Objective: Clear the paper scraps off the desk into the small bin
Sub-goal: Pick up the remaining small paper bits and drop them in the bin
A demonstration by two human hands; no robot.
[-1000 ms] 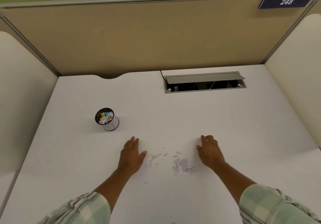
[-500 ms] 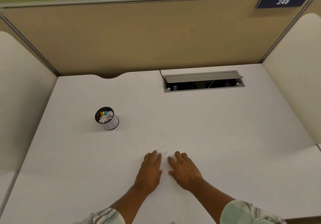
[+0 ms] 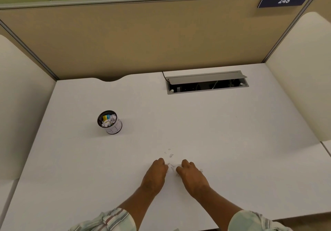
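Small white paper scraps [image 3: 171, 155] lie on the white desk [image 3: 232, 141] just beyond my fingers, and a few more peek out between my hands. My left hand [image 3: 155, 175] and my right hand [image 3: 193, 177] rest side by side on the desk near its front edge. Their fingers are curled in over the gathered scraps, which are mostly hidden beneath them. The small black mesh bin [image 3: 109, 122] stands upright to the far left of my hands, holding crumpled white, yellow and blue paper.
An open grey cable hatch [image 3: 206, 82] is set into the desk at the back right. Beige partition panels close off the back and both sides. A cutout notch [image 3: 111, 79] sits in the desk's rear edge.
My hands swept inward from either side of the scrap pile until they met, then pulled slightly toward me as the fingers curled from flat into fists. Most scraps are now covered.
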